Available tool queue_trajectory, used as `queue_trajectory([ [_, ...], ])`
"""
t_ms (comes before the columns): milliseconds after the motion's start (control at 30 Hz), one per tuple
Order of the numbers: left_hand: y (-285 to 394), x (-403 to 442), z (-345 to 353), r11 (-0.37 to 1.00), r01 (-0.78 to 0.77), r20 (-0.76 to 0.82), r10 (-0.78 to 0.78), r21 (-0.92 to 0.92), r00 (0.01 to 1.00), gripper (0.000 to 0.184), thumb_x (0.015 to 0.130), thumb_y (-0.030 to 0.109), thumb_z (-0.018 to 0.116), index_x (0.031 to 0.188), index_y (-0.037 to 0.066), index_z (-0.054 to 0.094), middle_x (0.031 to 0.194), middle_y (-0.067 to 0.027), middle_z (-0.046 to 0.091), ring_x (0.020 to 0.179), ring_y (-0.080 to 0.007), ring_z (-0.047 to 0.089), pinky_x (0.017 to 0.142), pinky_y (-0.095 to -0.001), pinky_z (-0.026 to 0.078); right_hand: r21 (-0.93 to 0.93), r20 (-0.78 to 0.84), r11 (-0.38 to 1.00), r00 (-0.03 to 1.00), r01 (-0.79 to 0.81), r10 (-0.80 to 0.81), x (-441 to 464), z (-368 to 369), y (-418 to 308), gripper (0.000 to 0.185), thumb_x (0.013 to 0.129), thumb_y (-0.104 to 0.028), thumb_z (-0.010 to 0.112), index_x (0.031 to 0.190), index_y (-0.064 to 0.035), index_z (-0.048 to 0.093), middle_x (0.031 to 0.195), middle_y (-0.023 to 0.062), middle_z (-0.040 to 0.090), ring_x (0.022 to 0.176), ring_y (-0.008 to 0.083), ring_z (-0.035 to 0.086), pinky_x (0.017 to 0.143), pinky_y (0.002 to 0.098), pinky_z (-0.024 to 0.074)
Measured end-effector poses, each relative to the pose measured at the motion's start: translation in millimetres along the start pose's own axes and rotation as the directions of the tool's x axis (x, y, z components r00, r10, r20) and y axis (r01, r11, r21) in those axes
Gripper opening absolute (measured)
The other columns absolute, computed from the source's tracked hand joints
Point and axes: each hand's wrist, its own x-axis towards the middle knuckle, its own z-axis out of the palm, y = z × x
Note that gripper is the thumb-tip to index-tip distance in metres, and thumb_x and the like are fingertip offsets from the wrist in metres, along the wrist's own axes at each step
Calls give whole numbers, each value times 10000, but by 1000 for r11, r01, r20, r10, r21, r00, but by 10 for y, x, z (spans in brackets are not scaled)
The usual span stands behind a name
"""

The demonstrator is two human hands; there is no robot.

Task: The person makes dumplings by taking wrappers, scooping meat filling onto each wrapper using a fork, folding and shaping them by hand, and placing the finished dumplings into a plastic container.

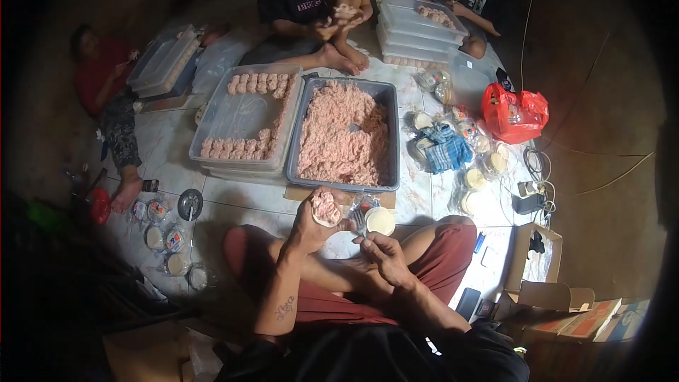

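Note:
My left hand [308,232] is closed around a round dumpling wrapper topped with pink minced filling [327,208]. A metal fork [360,222] is gripped in my right hand [387,260], its tines pointing up beside the filled wrapper. Just right of the fork lies a stack of pale round wrappers [381,221]. Directly beyond my hands, a dark grey tub [396,163] holds a large mass of pink minced filling [332,138]. To its left stands a clear plastic box [201,127], with rows of formed dumplings [240,148] along its edges.
Packs of wrappers [472,201], a blue cloth [447,147] and a red plastic bag [515,113] lie to the right. More packs [173,240] sit left. Other people work around stacked boxes [417,32]. A phone [467,302] and open carton [530,262] are beside my knee.

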Motion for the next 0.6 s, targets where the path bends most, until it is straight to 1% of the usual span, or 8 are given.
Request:
queue_trajectory([
  [67,-132,-29,9,997,75,182,-80,35,980,429,657,88,944,905,53,596,804,5,569,765,-118,575,718,-289,506,-11,1,1000,1000,-19,19,60,29,25,178,1050,-137,545,1056,-18,677,771,-54,475,707,63,416,641,235,370],
  [133,-358,-89,76,992,19,207,-44,123,977,445,645,79,950,901,56,587,797,-3,576,752,-110,573,707,-284,508,-554,69,741,908,379,-413,162,36,75,147,1022,-64,541,1074,7,659,807,20,509,736,138,462,681,303,425],
  [167,-516,-100,93,990,138,124,-142,36,982,453,642,79,954,900,56,582,792,-6,582,748,-101,572,702,-276,508,-735,129,593,927,328,-354,173,-43,-73,150,994,-11,530,1089,22,642,879,89,549,771,198,492,718,347,449],
  [267,-231,-72,133,963,122,-91,-102,242,991,493,634,82,962,920,54,562,776,3,589,737,-73,555,693,-247,501,-679,4,652,889,339,-458,189,-123,-125,159,1000,-26,527,1096,20,646,867,106,572,745,205,500,717,341,449],
  [333,-159,-85,75,981,107,-31,-113,-163,993,541,639,185,970,984,50,576,822,14,591,769,-104,574,704,-273,509,-651,-61,719,927,243,-369,123,-182,-77,171,1030,-89,537,1095,5,665,825,46,568,715,147,477,684,294,425],
  [433,8,-97,41,994,93,-54,-96,-56,994,564,635,128,964,1038,47,578,874,16,584,809,-80,553,735,-237,497,-235,-57,972,998,-17,4,10,-184,45,234,1056,-190,533,1094,-25,695,852,-7,575,827,94,487,762,276,448],
  [533,-181,-136,-86,942,141,-14,-152,-306,988,412,696,34,915,978,59,616,883,31,581,800,-70,540,715,-226,502,-215,-95,971,992,-101,82,30,-99,25,236,1055,-191,535,1098,-20,691,826,-1,575,800,109,497,759,279,449],
  [600,-296,-138,-111,984,130,-227,-155,-120,962,383,720,18,893,984,56,618,888,20,596,795,-76,556,701,-235,512,-334,-106,942,992,30,-70,168,-182,-32,221,1046,-180,542,1063,-10,682,792,35,589,768,124,524,718,298,457],
])
